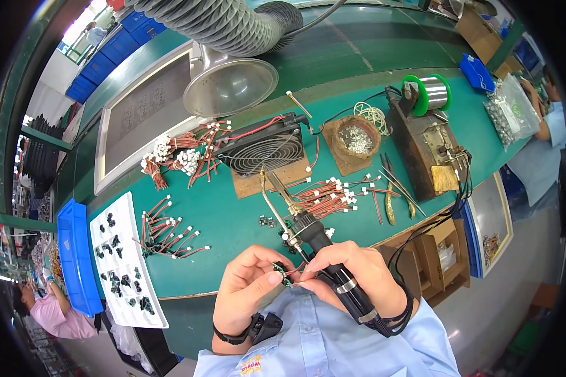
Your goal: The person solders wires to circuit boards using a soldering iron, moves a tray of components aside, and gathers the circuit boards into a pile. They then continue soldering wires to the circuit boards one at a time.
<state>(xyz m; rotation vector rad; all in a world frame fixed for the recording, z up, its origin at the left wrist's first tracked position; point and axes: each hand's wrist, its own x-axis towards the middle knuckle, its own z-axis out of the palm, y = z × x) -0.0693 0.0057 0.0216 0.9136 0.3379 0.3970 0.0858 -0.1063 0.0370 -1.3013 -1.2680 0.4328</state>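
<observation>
We are working at a green tabletop [233,220] in a workshop (one co-worker [556,123] is showing beyond its right edge). Our left hand [247,286], fingers curled, is pinching one small circuit board [282,274] by the near edge; our right hand [372,273], angled inward, is grasping one soldering iron [312,231] and some red wiring [294,271]. One solder spool [432,94] is sitting near the far edge.

Worn on the head, left in a side-by-side pair. Facing down and forward over the green bench [229,220], aimed close to the black fan [261,154] (bending straight edges toward a dark rim). Set near the left hand [248,283] and right hand [368,273], on the wearer's side of the fan; reaching beyond it to a pink-clad worker [50,314] well left, a blue-clad worker [555,122] well right.
</observation>
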